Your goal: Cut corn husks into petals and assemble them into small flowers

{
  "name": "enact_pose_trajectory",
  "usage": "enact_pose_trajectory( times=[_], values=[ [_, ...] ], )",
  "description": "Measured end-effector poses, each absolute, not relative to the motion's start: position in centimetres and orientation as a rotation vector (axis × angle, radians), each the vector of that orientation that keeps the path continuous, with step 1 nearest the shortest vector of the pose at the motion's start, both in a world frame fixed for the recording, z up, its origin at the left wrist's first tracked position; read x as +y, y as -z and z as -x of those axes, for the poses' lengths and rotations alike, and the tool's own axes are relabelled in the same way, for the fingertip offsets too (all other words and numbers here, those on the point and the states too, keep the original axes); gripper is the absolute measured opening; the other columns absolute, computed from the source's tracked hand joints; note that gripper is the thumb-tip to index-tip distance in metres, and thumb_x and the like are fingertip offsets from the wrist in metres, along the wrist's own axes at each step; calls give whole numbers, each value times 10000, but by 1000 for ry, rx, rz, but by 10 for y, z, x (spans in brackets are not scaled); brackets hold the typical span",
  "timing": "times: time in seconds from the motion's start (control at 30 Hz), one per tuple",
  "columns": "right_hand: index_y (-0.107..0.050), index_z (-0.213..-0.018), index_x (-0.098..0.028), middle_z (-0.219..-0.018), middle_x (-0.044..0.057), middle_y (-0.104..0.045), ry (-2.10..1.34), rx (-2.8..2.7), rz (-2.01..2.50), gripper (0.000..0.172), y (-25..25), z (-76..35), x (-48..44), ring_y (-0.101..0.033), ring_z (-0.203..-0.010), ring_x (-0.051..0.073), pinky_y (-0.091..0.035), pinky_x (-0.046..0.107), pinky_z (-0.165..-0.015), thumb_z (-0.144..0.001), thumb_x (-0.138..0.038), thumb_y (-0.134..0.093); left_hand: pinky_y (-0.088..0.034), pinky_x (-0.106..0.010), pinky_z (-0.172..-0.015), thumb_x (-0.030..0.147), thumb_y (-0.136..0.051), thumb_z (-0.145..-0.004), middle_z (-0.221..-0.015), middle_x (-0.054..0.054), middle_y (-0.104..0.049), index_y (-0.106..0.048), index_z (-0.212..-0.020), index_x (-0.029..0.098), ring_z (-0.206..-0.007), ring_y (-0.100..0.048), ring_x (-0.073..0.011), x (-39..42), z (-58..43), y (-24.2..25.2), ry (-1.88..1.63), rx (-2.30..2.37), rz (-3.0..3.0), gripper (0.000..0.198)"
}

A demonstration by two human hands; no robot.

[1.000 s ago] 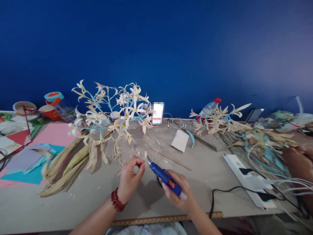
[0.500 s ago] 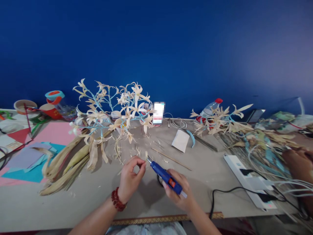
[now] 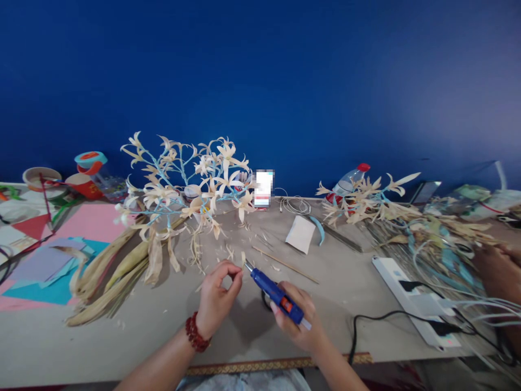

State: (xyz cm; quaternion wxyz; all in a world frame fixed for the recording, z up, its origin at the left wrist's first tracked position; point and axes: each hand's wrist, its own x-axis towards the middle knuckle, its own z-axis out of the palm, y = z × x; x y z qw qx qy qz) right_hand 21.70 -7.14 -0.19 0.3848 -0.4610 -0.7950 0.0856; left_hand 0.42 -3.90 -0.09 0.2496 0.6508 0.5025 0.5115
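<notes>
My right hand (image 3: 297, 317) is wrapped round a blue hot glue gun (image 3: 277, 293), whose metal nozzle points up and left. A clear glue stick end pokes from its back. Close to the nozzle, my left hand (image 3: 220, 288) pinches a small pale strip (image 3: 243, 257) between thumb and forefinger; it looks like a piece of dried husk. Nozzle tip and strip are very near each other, and I cannot tell if they touch. Behind my hands stands a branching spray of cream husk flowers (image 3: 211, 187) on light blue stems.
Dried corn husks (image 3: 122, 271) and coloured paper (image 3: 52, 266) lie at left. A thin stick (image 3: 285, 264) and a white pad (image 3: 301, 234) are ahead. At right are a power strip (image 3: 411, 301) with cables, more husk flowers (image 3: 362, 198) and another person's hand (image 3: 494, 274).
My two hands, the glue gun and the strip stay almost exactly in place. At the far right, the other person's hand has shifted slightly.
</notes>
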Motion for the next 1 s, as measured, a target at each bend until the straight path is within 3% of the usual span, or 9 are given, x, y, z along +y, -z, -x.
enact_pose_trajectory(
  times=[1.0],
  values=[
    [-543,-1101,-213,-885,80,-701,-229,-2051,1169,266,0,-216,-73,-675,-754,221,-550,295,-666,-871,-337,-492,-458,-246,-654,189,-571,-848,-700,0,-625,-611,-749,188,-662,-594,-140,-39,-4,2,-1419,1380,-1766,106]
  ],
)
